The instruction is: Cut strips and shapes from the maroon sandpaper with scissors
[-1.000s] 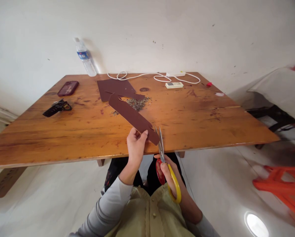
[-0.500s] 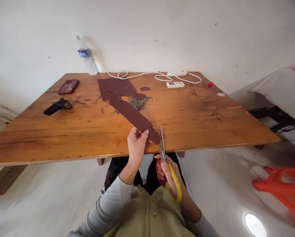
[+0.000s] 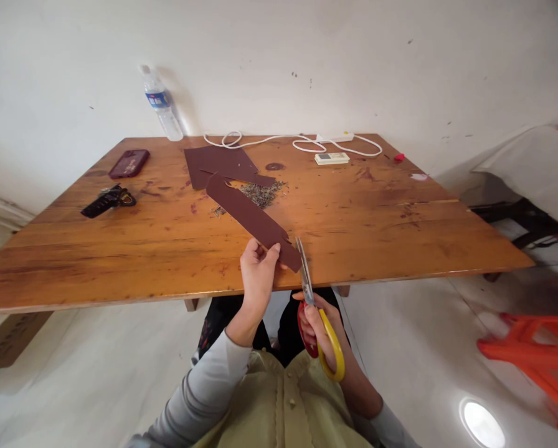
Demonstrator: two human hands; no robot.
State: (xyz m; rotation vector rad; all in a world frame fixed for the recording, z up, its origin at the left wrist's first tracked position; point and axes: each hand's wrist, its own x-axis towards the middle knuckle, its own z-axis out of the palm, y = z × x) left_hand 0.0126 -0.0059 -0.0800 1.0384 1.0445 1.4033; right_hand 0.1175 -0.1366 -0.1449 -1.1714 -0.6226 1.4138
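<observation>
My left hand pinches a long dark-brown strip of card or paper near its lower right end, thumb on top. The strip slants up and left over the table and has small notches along its upper edge. My right hand is closed around the scissors, which have one yellow and one red handle. Their blades point up, nearly together, right at the strip's lower right end. Behind the strip lies a heap of small greyish shreds. Larger brown sheet pieces rest beyond it.
On the wooden table are a phone, a black key-like bundle, a plastic bottle, a white cable with a power strip and a white remote. An orange stool stands at the right.
The scissor blades have closed closer together beside the strip's end, and the red handle has shifted slightly toward the yellow one. My left hand keeps its grip on the strip.
</observation>
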